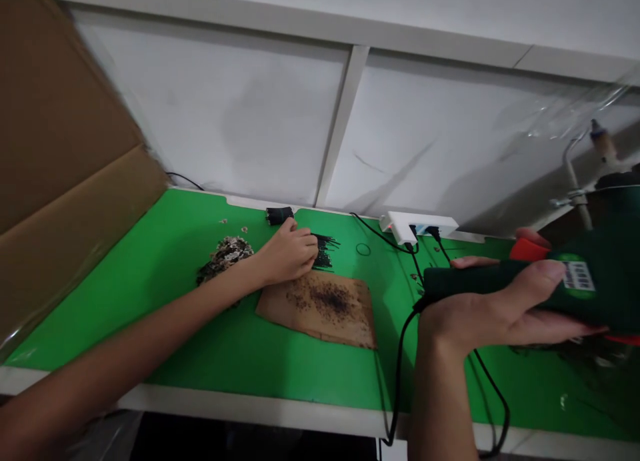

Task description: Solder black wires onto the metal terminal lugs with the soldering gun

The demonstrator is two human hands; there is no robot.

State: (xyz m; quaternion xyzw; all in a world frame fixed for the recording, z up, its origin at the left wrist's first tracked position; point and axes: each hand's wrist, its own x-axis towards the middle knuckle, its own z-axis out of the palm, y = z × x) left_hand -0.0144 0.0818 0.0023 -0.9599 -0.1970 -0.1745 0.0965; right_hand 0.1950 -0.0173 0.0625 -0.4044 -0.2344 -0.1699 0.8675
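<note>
Against a white wall (225,114) stands a green table (200,354), where a brown sheet (350,324) lies covered in dark specks. Just behind it, the left hand (289,251) curls its fingers beside thin black sticks (327,251), though I cannot tell whether they pinch any. The right hand (515,308) grips a dark green tool (470,282) above the table's right side.

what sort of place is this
Probably a workshop bench: a corded dark green tool in the right hand, a white power strip and a dark-marked brown sheet on a green surface.
</note>
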